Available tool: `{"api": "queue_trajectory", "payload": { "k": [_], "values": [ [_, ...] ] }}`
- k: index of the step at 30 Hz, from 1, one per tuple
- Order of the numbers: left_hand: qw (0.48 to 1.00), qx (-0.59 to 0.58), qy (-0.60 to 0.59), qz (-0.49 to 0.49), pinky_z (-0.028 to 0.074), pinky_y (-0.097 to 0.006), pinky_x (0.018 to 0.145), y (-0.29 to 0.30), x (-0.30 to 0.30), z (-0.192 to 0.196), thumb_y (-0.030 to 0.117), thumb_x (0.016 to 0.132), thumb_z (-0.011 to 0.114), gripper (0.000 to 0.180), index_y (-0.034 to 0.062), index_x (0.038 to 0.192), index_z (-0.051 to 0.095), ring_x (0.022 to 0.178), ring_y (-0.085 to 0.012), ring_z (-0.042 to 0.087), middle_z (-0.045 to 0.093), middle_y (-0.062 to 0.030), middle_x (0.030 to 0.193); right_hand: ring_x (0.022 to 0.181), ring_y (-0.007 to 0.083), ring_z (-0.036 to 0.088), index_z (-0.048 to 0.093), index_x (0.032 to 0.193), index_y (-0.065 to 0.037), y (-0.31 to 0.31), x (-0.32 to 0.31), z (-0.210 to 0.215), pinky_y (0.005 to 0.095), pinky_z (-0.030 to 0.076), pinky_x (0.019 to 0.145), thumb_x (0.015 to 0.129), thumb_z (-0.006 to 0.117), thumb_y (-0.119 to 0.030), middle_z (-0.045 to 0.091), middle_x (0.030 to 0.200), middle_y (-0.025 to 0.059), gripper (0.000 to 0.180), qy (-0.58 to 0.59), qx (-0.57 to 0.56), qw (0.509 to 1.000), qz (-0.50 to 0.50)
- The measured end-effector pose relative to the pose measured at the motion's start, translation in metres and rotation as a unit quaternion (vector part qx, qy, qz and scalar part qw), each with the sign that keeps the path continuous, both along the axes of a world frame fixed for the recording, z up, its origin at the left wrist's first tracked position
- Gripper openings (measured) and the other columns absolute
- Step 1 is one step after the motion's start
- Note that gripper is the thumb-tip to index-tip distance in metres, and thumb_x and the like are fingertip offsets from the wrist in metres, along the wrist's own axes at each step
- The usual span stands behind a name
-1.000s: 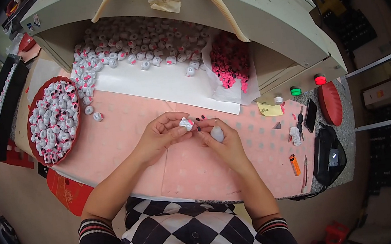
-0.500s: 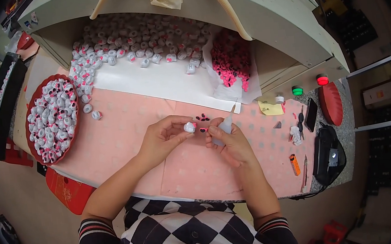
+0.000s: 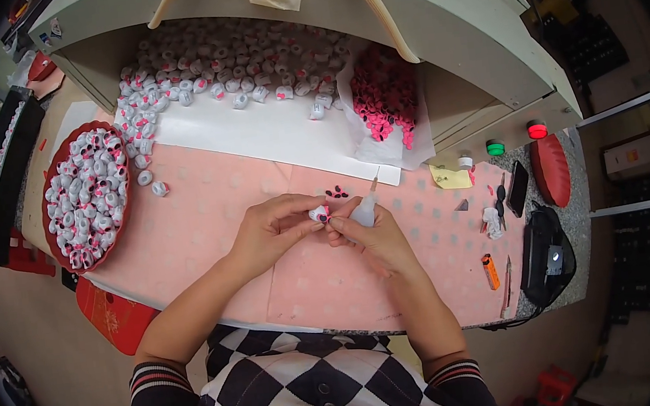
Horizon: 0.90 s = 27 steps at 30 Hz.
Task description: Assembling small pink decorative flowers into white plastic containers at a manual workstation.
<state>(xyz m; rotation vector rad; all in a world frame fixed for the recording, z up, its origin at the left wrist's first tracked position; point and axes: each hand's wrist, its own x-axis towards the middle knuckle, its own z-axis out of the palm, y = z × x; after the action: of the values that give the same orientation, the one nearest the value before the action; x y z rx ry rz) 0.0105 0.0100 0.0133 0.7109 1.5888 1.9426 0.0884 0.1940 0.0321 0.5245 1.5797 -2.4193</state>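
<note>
A small round white plastic figure part [image 3: 314, 214] is pinched between the fingertips of my left hand [image 3: 271, 225]. My right hand [image 3: 384, 240] keeps a translucent needle-tip squeeze bottle [image 3: 364, 211] in its grip, tip pointing up and away. Its thumb and forefinger meet the white part, where a small pink-and-black piece [image 3: 324, 218] shows against it. Just beyond my fingers, several more loose pink-and-black pieces [image 3: 337, 192] lie on the pink table cover [image 3: 206, 216].
A red tray [image 3: 48, 210] of white parts stands at the left. Under the pale cabinet [image 3: 475, 41] lie many white parts [image 3: 237, 68] and a heap of pink-and-black pieces [image 3: 383, 96]. An orange lighter [image 3: 491, 272], tweezers [image 3: 506, 286] and a black pouch [image 3: 544, 258] sit at the right.
My right hand has moved left to the white part, carrying the bottle along. The pink-and-black piece that was apart at its fingertips is now against the white part.
</note>
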Motion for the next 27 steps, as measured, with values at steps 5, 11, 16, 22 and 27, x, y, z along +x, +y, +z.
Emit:
{"api": "queue_trajectory", "payload": {
  "k": [5,11,16,22,27],
  "values": [
    [1.000,0.007,0.009,-0.005,0.052,-0.035,0.092,0.000,0.001,-0.002,-0.009,0.085,0.058,0.033,-0.0017,0.117,0.059,0.107,-0.0222,0.059,0.057,-0.0139,0.118,0.075,0.0145,0.062,0.059,0.090,0.001,-0.003,0.000,-0.001,0.0276,0.054,0.069,0.086,0.064,-0.006,0.063,0.088,0.0087,0.009,0.034,0.036,0.999,-0.009],
    [0.998,0.031,-0.045,-0.025,0.052,-0.034,0.092,-0.002,-0.002,-0.003,-0.007,0.086,0.057,0.032,-0.0017,0.117,0.059,0.107,-0.0220,0.059,0.056,-0.0145,0.122,0.076,0.0121,0.059,0.056,0.088,0.001,-0.008,0.002,0.006,0.0254,0.051,0.069,0.085,0.063,-0.002,0.060,0.084,0.0069,0.008,0.077,0.069,0.995,-0.004],
    [1.000,0.018,-0.007,0.005,0.052,-0.032,0.091,0.003,0.004,-0.004,-0.005,0.087,0.058,0.030,-0.0014,0.116,0.059,0.107,-0.0203,0.059,0.058,-0.0129,0.119,0.076,0.0098,0.056,0.055,0.088,0.000,-0.013,0.003,0.000,0.0236,0.047,0.068,0.084,0.065,-0.003,0.059,0.083,0.0042,0.011,0.103,0.133,0.986,-0.017],
    [0.990,0.038,-0.134,-0.016,0.050,-0.031,0.092,0.000,-0.002,-0.003,-0.003,0.086,0.060,0.025,-0.0016,0.112,0.060,0.105,-0.0184,0.060,0.060,-0.0115,0.116,0.096,0.0104,0.056,0.056,0.100,-0.002,-0.010,0.002,-0.007,0.0247,0.050,0.077,0.081,0.068,-0.001,0.060,0.099,0.0058,0.022,0.150,0.170,0.974,-0.012],
    [0.983,0.031,-0.179,-0.039,0.050,-0.032,0.093,-0.003,-0.003,-0.007,-0.003,0.086,0.061,0.024,-0.0010,0.109,0.061,0.105,-0.0190,0.060,0.062,-0.0116,0.115,0.095,0.0109,0.056,0.058,0.104,-0.003,-0.009,0.003,-0.004,0.0273,0.047,0.083,0.078,0.072,-0.001,0.060,0.101,0.0048,0.029,0.159,0.195,0.968,0.004]
  ]
}}
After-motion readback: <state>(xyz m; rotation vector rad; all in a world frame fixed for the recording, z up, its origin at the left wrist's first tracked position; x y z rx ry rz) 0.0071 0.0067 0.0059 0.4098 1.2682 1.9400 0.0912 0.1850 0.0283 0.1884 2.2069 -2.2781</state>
